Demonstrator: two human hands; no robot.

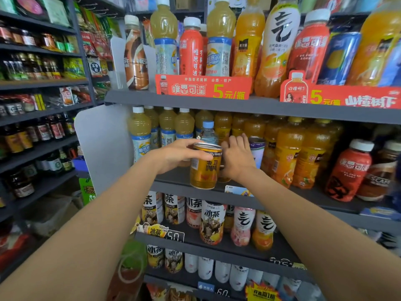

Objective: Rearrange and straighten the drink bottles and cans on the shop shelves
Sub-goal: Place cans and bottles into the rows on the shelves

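Note:
My left hand (181, 154) grips a yellow can (205, 168) by its upper part, holding it at the front edge of the middle shelf (173, 185). Just behind and right of that can, my right hand (236, 158) reaches into the shelf and touches another can, which is mostly hidden. A white and purple can (257, 152) stands right of that hand. A clear water bottle (208, 133) with a blue cap stands behind the yellow can. Pale yellow juice bottles (167, 127) line the left, orange juice bottles (288, 148) the right.
The top shelf (195, 103) carries juice, red and coffee bottles behind red price signs. Lower shelves hold iced tea bottles (211, 223). A red bottle (347, 170) and a coffee bottle (378, 174) stand at the middle shelf's right. A dark rack of sauce bottles (39, 131) fills the left.

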